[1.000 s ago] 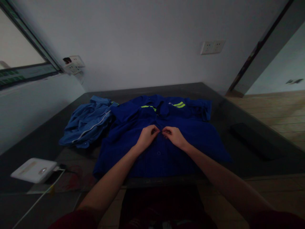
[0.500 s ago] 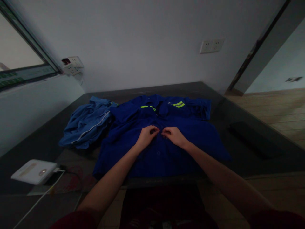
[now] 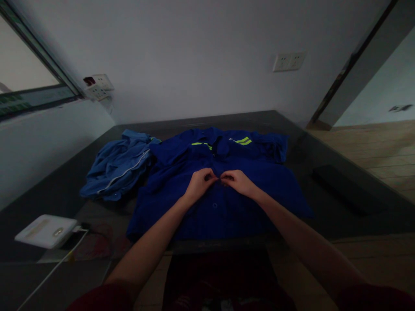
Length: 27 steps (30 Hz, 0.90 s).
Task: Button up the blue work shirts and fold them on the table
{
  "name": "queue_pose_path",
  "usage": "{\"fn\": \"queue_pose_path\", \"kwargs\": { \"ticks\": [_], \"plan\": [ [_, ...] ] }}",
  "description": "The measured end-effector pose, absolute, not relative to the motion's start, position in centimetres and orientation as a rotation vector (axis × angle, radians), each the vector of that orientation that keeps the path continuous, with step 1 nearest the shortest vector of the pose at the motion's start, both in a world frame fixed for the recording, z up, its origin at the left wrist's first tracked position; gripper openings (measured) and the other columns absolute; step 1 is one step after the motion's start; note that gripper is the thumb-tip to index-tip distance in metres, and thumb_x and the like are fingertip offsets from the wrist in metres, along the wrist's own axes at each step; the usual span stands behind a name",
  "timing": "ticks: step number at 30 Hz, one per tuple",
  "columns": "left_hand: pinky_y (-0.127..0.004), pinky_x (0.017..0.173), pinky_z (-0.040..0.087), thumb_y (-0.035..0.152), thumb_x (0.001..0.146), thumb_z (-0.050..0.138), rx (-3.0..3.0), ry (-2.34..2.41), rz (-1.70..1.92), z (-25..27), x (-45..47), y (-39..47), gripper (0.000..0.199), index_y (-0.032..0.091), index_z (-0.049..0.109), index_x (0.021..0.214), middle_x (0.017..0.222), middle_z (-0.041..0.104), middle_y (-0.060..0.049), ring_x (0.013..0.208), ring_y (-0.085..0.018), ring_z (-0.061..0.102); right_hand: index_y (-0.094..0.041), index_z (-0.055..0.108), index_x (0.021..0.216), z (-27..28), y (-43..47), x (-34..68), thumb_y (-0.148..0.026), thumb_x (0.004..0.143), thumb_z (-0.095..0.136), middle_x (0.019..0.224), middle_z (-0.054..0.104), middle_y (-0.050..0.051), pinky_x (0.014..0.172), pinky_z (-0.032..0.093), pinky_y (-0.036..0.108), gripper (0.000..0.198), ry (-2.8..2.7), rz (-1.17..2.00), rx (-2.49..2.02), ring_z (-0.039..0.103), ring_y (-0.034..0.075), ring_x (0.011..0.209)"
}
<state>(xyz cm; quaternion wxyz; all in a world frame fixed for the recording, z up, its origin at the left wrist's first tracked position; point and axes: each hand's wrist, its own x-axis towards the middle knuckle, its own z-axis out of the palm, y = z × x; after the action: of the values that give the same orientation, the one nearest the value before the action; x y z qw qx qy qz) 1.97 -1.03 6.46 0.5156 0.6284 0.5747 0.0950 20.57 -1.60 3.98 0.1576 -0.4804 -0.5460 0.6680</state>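
A dark blue work jacket point(image 3: 259, 185) with yellow-green stripes on its chest lies spread on a dark table, collar toward the wall. At the middle of its front my left hand point(image 3: 201, 181) pinches the front edge between thumb and finger. Almost fingertip to fingertip with it, my right hand point(image 3: 238, 181) pinches the same front placket. What lies exactly between the fingertips is too small and dark to make out. Below the hands a round button point(image 3: 215, 205) shows on the front.
A lighter blue garment point(image 3: 119, 166) with white piping lies crumpled at the left. Nearer, a white box-shaped device point(image 3: 47, 231) with a cable rests on the table point(image 3: 181, 125). A long dark object point(image 3: 340, 188) lies at the right. Sockets point(image 3: 289, 61) are on the wall behind.
The fingertips of both hands have come slightly closer together at the jacket's front. The jacket and the other things stay where they were.
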Motion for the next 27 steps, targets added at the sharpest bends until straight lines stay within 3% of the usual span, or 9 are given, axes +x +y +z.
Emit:
{"fn": "queue_pose_path", "kwargs": {
  "ticks": [4, 8, 13, 27],
  "plan": [
    [-0.023, 0.065, 0.039, 0.018, 0.081, 0.06, 1.784, 1.337, 0.167, 6.5, 2.0, -1.4, 0.011, 0.017, 0.057, 0.071, 0.074, 0.059, 0.0, 0.07, -0.013, 0.054, -0.016, 0.062, 0.072, 3.7, -1.6, 20.6, -0.043, 0.088, 0.049, 0.063, 0.064, 0.003, 0.054, 0.042, 0.022, 0.034, -1.564, 1.847, -1.506, 0.058, 0.013, 0.056],
    [-0.023, 0.063, 0.038, 0.018, 0.083, 0.059, 1.877, 1.338, 0.179, 6.4, 2.1, -1.8, 0.012, 0.017, 0.055, 0.071, 0.073, 0.057, 0.0, 0.069, -0.013, 0.053, -0.017, 0.055, 0.065, 3.8, -2.2, 20.0, -0.052, 0.083, 0.053, 0.057, 0.06, 0.002, 0.05, 0.04, 0.022, 0.039, -1.536, 1.856, -1.527, 0.055, 0.012, 0.05],
    [-0.023, 0.062, 0.038, 0.019, 0.082, 0.061, 1.863, 1.341, 0.226, 6.4, 2.0, -1.9, 0.012, 0.018, 0.057, 0.071, 0.073, 0.058, 0.0, 0.069, -0.013, 0.054, -0.018, 0.052, 0.068, 3.7, -2.6, 19.7, -0.048, 0.084, 0.052, 0.058, 0.059, 0.0, 0.047, 0.041, 0.022, 0.034, -1.295, 2.012, -1.428, 0.054, 0.011, 0.048],
    [-0.022, 0.062, 0.038, 0.021, 0.081, 0.061, 1.624, 1.414, 0.384, 6.8, 2.6, -1.7, 0.016, 0.017, 0.055, 0.066, 0.067, 0.056, 0.001, 0.066, -0.012, 0.052, -0.018, 0.052, 0.063, 4.3, -2.4, 19.5, -0.032, 0.083, 0.049, 0.057, 0.058, 0.0, 0.048, 0.041, 0.021, 0.024, -1.211, 1.964, -1.466, 0.054, 0.01, 0.047]
  ]
}}
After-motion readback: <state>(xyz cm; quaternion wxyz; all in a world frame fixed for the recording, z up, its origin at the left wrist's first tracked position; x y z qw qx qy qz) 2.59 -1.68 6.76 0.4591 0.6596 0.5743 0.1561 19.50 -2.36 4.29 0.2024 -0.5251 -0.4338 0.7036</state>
